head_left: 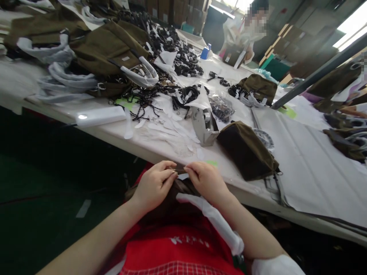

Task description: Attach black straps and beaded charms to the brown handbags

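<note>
My left hand [155,185] and my right hand [208,180] are close together at the table's front edge. Each is closed in a pinch, and a thin yellowish string [179,170] runs taut between their fingertips. Just below them, a dark brown bag [166,208] lies on my lap over the red apron, mostly covered by my hands and forearms. Its handle [213,217], wrapped in white material, curves beside my right forearm. What the string is attached to, if anything, is hidden by the fingers.
On the white table [309,152], a brown bag [248,151] lies at right. A metal tape dispenser [204,126] stands ahead, near white paper scraps [169,122]. Brown bags [111,46] and black straps [183,57] pile up at left. A co-worker [241,34] stands across; a pole [318,68] slants at right.
</note>
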A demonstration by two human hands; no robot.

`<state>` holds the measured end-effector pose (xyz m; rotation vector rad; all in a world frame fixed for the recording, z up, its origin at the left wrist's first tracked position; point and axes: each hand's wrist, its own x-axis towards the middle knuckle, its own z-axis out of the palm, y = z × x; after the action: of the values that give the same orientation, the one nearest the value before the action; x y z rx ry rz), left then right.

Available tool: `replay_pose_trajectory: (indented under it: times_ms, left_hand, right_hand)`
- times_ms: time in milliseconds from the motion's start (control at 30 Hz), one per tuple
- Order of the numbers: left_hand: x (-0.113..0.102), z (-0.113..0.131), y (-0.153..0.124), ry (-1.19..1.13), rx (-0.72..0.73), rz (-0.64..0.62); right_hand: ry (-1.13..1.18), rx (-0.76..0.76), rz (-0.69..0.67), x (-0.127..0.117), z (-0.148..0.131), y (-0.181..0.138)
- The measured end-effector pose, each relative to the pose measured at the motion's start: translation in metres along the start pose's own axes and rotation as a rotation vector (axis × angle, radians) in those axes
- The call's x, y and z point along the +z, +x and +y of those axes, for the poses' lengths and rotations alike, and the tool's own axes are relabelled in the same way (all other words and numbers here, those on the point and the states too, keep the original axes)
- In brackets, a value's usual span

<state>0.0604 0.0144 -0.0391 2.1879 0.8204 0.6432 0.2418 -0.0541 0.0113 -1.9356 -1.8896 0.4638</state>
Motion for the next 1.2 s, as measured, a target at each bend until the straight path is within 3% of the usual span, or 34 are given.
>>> replay_pose_trajectory:
  times_ms: [133, 267, 633, 933, 1200]
  left_hand:
    - [-0.007, -0.010, -0.001, -0.308, -0.177, -0.085]
    - [-0.007, -0.012, 0.002, -0.405, -0.196, -0.126]
    - [-0.005, -0.014, 0.002, -0.421, -0.199, -0.133]
    - [-0.005, -0.014, 0.005, -0.405, -0.171, -0.121]
    - [-0.020, -0.028, -0.008, -0.174, 0.023, -0.145]
  right_hand:
    - [0.146, -0.024, 0.096, -0.004, -0.004, -0.013]
    - [0.169, -0.057, 0.075, 0.005, -0.009, -0.017]
    - [-0.068, -0.119, 0.172, 0.019, -0.004, -0.019]
    - [-0.098, -0.134, 0.166, 0.026, -0.006, -0.017]
    - [-0.016, -0.033, 0.095, 0.040, -0.010, -0.010]
